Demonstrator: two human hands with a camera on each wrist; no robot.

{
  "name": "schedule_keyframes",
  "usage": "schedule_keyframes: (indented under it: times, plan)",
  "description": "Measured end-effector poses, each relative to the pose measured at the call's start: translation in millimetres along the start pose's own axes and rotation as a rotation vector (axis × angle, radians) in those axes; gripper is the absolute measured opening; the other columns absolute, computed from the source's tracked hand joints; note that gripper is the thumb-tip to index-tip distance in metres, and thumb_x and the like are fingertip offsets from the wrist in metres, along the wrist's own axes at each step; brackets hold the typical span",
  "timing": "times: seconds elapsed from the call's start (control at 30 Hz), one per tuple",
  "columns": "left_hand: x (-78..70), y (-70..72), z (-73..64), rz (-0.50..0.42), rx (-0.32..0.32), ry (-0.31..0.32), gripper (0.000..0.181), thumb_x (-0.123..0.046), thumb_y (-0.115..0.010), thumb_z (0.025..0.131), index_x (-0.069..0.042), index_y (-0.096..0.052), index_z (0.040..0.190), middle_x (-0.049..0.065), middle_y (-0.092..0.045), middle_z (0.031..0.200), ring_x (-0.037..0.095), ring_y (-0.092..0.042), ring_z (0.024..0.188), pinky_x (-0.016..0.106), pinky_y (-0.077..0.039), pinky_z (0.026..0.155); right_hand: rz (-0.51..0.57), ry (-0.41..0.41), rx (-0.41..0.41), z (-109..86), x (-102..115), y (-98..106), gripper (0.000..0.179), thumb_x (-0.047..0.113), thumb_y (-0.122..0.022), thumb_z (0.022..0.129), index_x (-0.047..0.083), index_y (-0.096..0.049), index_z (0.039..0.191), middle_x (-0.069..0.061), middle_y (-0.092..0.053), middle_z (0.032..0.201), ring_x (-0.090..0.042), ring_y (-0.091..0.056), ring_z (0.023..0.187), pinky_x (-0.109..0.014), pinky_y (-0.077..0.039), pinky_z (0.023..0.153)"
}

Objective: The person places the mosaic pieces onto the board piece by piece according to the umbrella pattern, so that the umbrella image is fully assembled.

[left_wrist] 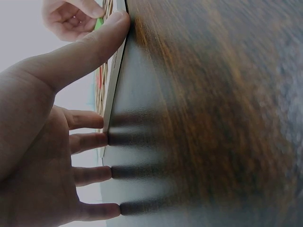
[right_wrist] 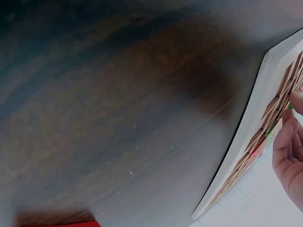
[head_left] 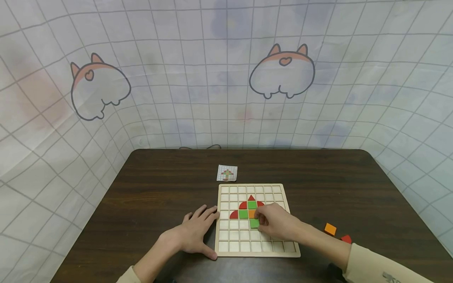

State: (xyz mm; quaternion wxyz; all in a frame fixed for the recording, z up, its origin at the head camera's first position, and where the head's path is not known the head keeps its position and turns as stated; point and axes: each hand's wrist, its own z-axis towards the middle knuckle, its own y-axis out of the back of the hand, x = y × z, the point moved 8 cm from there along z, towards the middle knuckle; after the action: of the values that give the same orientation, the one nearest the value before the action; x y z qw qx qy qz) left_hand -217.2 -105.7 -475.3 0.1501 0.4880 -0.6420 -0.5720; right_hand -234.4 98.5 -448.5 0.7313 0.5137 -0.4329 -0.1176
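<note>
A wooden grid board (head_left: 234, 235) lies on the dark table, carrying a pattern of red, green and orange tiles. My left hand (head_left: 191, 236) rests with spread fingers along the board's left side, the thumb at its near left corner. Over the middle of the board, my right hand (head_left: 279, 222) has curled fingers and pinches a green tile (head_left: 254, 223) just below the orange square tile (head_left: 251, 214). That green tile (left_wrist: 98, 23) also shows at the right hand's fingertips in the left wrist view. The right hand covers the cells to the right of the pattern.
A small card (head_left: 227, 173) printed with a coloured grid pattern lies behind the board. To the right, beside the right forearm, are a loose orange block (head_left: 330, 229) and a red piece (head_left: 346, 239). A patterned white cloth (head_left: 226, 129) hangs around the table.
</note>
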Motion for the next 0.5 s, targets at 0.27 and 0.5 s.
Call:
schedule_keyframes:
  times: [0.27,0.5]
  plan:
    - [0.9,-1.3,0.6,-0.002,0.01,0.008,0.113,-0.067,-0.082,0.075,-0.013,-0.032,0.161,0.008,-0.02,0.168,0.041,-0.014,0.153,0.071,-0.024,0.109,0.012,-0.009,0.019,0.7,-1.4,-1.7,0.017,-0.002,-0.08,0.081,0.002,-0.071,0.096,0.007,-0.057,0.072,-0.006,-0.051,0.066,-0.025,-0.047,0.064]
    - [0.4,-1.7,1.0,-0.006,0.011,0.012,0.113,-0.067,-0.082,0.075,-0.013,-0.033,0.161,0.008,-0.021,0.168,0.04,-0.014,0.153,0.071,-0.023,0.109,0.068,-0.006,0.02,-7.5,-5.2,5.2,0.021,-0.003,-0.079,0.082,0.004,-0.071,0.1,0.01,-0.056,0.073,-0.006,-0.051,0.066,-0.024,-0.046,0.063]
